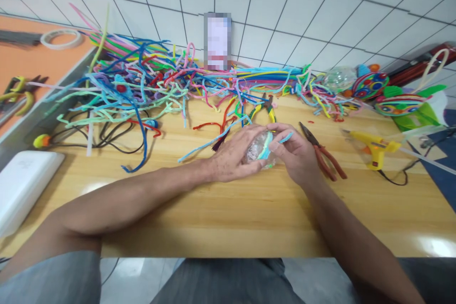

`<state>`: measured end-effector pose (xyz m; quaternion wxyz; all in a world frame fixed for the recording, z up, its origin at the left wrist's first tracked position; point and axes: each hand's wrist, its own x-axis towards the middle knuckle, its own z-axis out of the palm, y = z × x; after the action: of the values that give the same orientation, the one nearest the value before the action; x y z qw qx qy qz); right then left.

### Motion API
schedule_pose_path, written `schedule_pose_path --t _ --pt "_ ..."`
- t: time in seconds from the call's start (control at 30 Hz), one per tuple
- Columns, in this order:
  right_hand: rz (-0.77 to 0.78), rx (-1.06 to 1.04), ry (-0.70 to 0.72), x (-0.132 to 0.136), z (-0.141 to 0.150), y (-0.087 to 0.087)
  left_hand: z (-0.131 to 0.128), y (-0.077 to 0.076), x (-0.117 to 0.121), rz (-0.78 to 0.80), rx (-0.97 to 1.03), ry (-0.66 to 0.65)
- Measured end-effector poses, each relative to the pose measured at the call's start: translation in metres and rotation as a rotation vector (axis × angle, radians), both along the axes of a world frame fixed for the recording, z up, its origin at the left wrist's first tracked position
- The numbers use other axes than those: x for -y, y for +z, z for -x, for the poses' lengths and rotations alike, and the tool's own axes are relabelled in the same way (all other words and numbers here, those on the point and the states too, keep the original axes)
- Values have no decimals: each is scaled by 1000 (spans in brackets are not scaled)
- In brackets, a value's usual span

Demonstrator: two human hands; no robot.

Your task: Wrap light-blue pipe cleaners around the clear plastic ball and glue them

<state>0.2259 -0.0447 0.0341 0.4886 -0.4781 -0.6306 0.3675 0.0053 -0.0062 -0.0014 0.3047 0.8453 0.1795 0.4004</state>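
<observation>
My left hand point(231, 154) is curled around a clear plastic ball point(253, 148) just above the table. Light blue and pale green pipe cleaner strips run across the ball's face. My right hand point(295, 154) pinches a light blue pipe cleaner point(286, 137) against the ball's right side, its short end poking out past the fingers. Another light blue pipe cleaner point(199, 149) stretches leftward beyond my left hand; whether it joins the ball is hidden. Orange-handled pliers point(322, 152) lie right of my right hand, and yellow-and-black cutters point(261, 110) lie behind the ball.
A tangled heap of coloured pipe cleaners point(142, 80) lines the back, below a propped phone point(217, 40). On the right are a yellow glue gun point(376, 147) with its cord and decorated ornaments point(370, 85). A white box-shaped device point(28, 187) sits left; tape point(61, 38) lies beyond.
</observation>
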Motion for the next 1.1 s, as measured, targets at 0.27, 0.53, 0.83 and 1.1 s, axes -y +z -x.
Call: schedule_pose_path --t 0.27,0.53,0.83,1.1 --pt "-27 56 12 4 3 1 -2 1 1 32 52 29" --pt "72 -49 22 0 1 3 1 4 1 63 86 39" --pt "81 -79 45 3 3 5 0 1 -1 11 74 31" --pt "46 -38 -12 5 5 2 -1 -1 1 21 59 29"
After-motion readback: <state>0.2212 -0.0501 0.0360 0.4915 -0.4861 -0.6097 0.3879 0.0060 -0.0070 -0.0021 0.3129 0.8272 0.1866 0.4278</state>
